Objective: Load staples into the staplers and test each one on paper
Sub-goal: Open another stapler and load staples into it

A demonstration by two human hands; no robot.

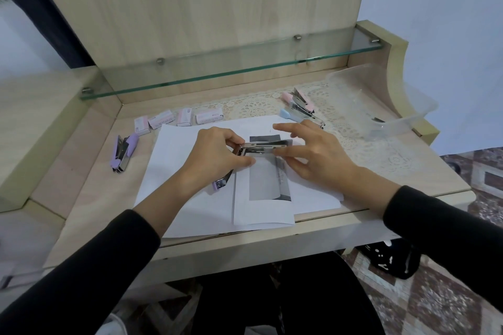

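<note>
**A:** Head view first: where's the stapler?

**B:** The open stapler (261,147) is held just above the paper (190,207), mid-desk. The left hand (215,155) curls round its hinge end.

**A:** And the right hand (313,155)?

**B:** Fingers spread, gripping nothing, thumb touching the metal rail.

**A:** Room at the edges?

**B:** The paper's near edge almost meets the front lip of the desk (89,193). A second purple stapler (123,152) lies well apart on the left. The staple boxes (179,118) line the paper's far edge, and the pink and blue staplers (299,107) sit near the clear tub (392,117) on the right

Lilac stapler (123,150), white paper (190,198)
</note>
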